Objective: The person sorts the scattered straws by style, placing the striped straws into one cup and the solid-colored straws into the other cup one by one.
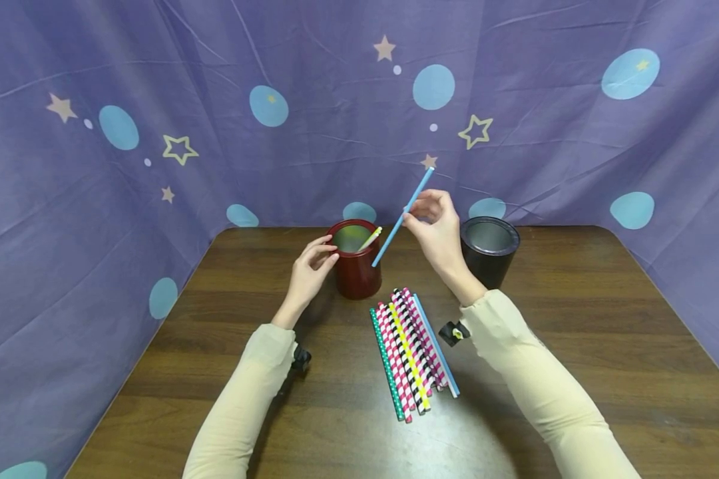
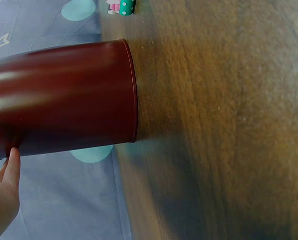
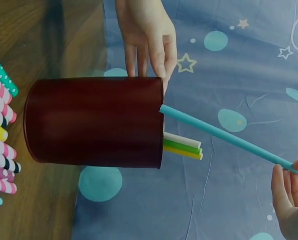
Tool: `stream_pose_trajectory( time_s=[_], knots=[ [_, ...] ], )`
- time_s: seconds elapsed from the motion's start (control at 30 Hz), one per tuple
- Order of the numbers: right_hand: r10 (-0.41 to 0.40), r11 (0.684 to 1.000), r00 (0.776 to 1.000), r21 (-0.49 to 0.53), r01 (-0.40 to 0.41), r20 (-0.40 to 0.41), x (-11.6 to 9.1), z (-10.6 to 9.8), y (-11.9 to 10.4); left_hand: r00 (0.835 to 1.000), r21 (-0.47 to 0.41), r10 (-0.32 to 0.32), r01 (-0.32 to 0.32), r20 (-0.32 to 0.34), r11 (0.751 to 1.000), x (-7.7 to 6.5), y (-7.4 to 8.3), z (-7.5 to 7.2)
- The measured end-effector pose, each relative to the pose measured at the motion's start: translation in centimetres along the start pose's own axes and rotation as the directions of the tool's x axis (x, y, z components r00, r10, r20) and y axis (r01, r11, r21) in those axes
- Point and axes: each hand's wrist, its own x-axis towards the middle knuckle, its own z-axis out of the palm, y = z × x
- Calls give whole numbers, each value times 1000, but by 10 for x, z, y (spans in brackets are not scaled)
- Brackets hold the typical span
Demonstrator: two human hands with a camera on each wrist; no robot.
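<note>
My right hand [image 1: 440, 236] pinches a blue straw [image 1: 416, 193] and holds it slanted, high over the table. The straw's lower end is by the right side of a dark red canister [image 1: 358, 279], just outside its rim; whether they touch, I cannot tell. A few straws [image 3: 183, 146], white, green and yellow, poke out of the canister's mouth. On the canister's other side, my left hand [image 1: 308, 269] rests its extended fingers against the rim and upper wall. The left wrist view shows only part of that hand [image 2: 4, 195] by the canister.
Several patterned paper straws [image 1: 404, 352] lie side by side on the wooden table [image 1: 575, 319], in front of the canister. A black canister [image 1: 488, 266] stands behind my right forearm. A purple curtain [image 1: 335, 153] with stars and dots hangs behind the table.
</note>
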Motion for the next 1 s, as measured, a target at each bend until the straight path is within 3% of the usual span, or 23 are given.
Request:
stream_pose_trajectory(
  time_s=[0.57,0.7,1.0],
  knots=[
    [24,1000,999,-4,-24,-25,16,12,5,1000,7,7,-7,-2,1000,0,-1,1],
    [37,999,999,-35,-38,-20,12,18,-4,1000,0,1,-1,-3,1000,0,-6,1],
    [26,997,999,-65,-28,-20,12,23,20,1000,-6,14,-14,0,1000,0,-1,1]
  ],
)
